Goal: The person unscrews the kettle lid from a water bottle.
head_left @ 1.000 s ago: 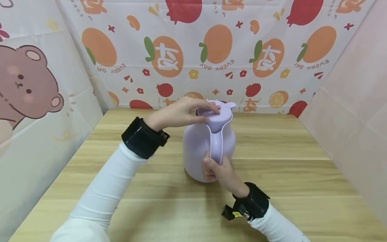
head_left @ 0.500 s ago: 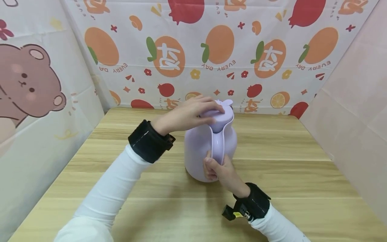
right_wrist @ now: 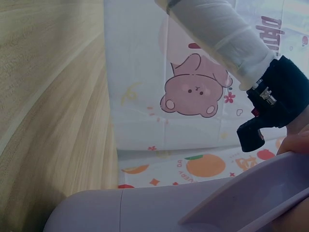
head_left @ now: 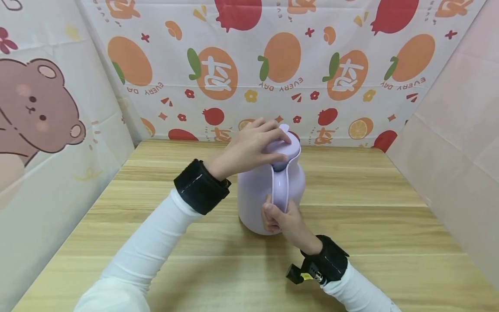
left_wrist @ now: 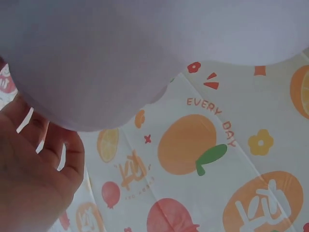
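A lilac vacuum jug [head_left: 253, 199] stands upright on the wooden table, its handle [head_left: 280, 188] facing me. My left hand [head_left: 247, 146] grips the jug's round lid [head_left: 290, 149] from the left, thumb on the near side and fingers over the top. A small tab [head_left: 284, 127] on the lid points toward the back. Low on the handle, my right hand [head_left: 286, 222] holds on with curled fingers. In the left wrist view the jug's body [left_wrist: 106, 67] fills the top, with the left fingers at its edge. The right wrist view shows the handle [right_wrist: 260, 193] close up; most of the right hand is hidden there.
The wood-grain table [head_left: 362, 225] extends around the jug. Behind it hangs a fruit-print cloth [head_left: 249, 52]; a bear-print cloth [head_left: 39, 108] covers the left side, and a plain pale one [head_left: 456, 130] the right. Both wrists wear black straps [head_left: 202, 186].
My left hand has turned the lid counterclockwise, swinging its tab from the right round to the back. The left wrist has shifted slightly right. My right hand keeps its hold on the handle.
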The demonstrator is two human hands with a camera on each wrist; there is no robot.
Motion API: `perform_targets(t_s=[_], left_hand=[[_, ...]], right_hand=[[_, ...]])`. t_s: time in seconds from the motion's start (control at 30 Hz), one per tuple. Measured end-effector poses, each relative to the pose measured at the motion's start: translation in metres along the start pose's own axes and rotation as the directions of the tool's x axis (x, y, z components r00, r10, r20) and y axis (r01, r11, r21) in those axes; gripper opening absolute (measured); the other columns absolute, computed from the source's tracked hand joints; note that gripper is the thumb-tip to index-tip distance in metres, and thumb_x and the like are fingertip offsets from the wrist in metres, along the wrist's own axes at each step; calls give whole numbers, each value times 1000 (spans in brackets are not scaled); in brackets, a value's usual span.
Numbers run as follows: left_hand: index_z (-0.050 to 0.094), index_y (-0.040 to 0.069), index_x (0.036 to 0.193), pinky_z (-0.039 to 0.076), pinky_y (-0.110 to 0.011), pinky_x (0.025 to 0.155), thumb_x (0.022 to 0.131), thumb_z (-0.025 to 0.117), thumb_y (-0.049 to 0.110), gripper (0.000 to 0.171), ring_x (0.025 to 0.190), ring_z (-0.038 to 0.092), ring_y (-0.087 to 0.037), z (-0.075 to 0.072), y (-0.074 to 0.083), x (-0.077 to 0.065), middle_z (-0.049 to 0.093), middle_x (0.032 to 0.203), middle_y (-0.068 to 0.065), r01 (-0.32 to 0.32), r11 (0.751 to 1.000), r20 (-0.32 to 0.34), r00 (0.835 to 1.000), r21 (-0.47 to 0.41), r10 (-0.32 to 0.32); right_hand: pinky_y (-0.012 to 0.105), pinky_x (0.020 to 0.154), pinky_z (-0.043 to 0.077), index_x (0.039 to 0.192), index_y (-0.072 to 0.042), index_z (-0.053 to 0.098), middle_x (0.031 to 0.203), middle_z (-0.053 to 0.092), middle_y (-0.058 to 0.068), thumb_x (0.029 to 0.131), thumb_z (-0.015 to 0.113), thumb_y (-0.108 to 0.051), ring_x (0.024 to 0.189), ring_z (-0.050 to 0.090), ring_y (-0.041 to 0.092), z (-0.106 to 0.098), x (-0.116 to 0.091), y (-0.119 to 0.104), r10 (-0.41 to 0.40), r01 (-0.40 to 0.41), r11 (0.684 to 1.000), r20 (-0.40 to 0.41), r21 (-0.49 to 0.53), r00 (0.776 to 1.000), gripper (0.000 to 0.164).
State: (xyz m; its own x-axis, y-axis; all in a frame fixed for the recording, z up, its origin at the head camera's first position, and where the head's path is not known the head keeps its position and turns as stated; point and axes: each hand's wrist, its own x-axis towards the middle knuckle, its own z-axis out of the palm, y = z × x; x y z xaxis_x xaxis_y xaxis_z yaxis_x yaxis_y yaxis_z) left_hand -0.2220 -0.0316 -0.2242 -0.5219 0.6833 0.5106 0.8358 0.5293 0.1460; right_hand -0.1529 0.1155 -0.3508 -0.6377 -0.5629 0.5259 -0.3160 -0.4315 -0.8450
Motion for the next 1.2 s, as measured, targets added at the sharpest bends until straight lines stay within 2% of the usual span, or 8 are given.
perform_targets(t_s=[0.1, 0.2, 0.33, 0.5, 0.67, 0.83, 1.0, 1.2], left_hand=[[66, 14, 106, 33, -34, 82, 82, 68, 38, 33, 91, 42, -19, -2, -2, 0, 55, 102, 1, -10, 1000, 17, 1000, 0, 10], [64, 12, 111, 30, -37, 91, 84, 67, 33, 34, 102, 45, -19, -11, -7, -2, 57, 111, -1, -14, 996, 76, 997, -88, 21], [58, 10, 122, 30, -35, 97, 87, 64, 22, 37, 118, 41, -18, -27, -15, -7, 52, 126, -3, 44, 971, 179, 984, -233, -2], [53, 10, 127, 35, -35, 95, 89, 61, 17, 39, 119, 42, -16, -33, -25, -16, 49, 129, -4, 99, 959, 244, 969, -266, -32], [56, 9, 122, 37, -36, 93, 87, 64, 17, 37, 116, 45, -16, -28, -29, -18, 54, 122, -5, 78, 959, 201, 979, -272, -23], [63, 13, 109, 38, -32, 85, 81, 72, 29, 34, 104, 44, -16, -22, -23, -15, 53, 105, 0, 82, 983, 117, 991, -162, -63], [65, 14, 99, 38, -29, 74, 78, 74, 34, 31, 93, 43, -17, -19, -12, -11, 49, 91, 0, 104, 993, 51, 994, -51, -102], [64, 13, 92, 38, -27, 66, 76, 75, 36, 31, 82, 43, -16, -11, -5, -8, 44, 82, -1, 90, 996, -21, 996, 21, -90]], right_hand=[[32, 37, 22, 71, -5, 36, 55, 30, 7, 97, 43, -18, 42, 28, 20, 0, 1, 0, -3, 3, 1000, 4, 3, 1000, 30], [32, 37, 22, 71, -5, 36, 55, 30, 7, 97, 44, -19, 42, 28, 20, -1, 1, 0, -4, 4, 1000, 6, 1, 1000, 31], [32, 37, 21, 71, -5, 36, 54, 30, 6, 97, 44, -19, 42, 28, 20, -2, 0, 0, -3, 3, 1000, 3, 1, 1000, 31], [31, 37, 20, 70, -5, 35, 55, 28, 6, 97, 44, -17, 42, 26, 19, -2, 1, 0, 10, -10, 1000, 3, 18, 1000, 30], [32, 37, 19, 70, -5, 34, 54, 28, 6, 97, 44, -16, 41, 26, 19, -2, 1, 1, 7, -8, 999, 8, 33, 1000, 30], [33, 37, 20, 71, -5, 35, 54, 29, 5, 97, 44, -18, 41, 27, 20, -2, 1, 1, 7, -7, 1000, 3, 28, 1000, 30], [31, 38, 22, 71, -5, 35, 54, 29, 6, 97, 44, -18, 42, 27, 20, -3, 1, 0, 4, -4, 1000, 0, 5, 1000, 31], [32, 38, 22, 70, -5, 35, 54, 29, 7, 97, 44, -17, 41, 26, 21, -2, 1, 1, 10, -10, 1000, -4, -1, 1000, 30]])
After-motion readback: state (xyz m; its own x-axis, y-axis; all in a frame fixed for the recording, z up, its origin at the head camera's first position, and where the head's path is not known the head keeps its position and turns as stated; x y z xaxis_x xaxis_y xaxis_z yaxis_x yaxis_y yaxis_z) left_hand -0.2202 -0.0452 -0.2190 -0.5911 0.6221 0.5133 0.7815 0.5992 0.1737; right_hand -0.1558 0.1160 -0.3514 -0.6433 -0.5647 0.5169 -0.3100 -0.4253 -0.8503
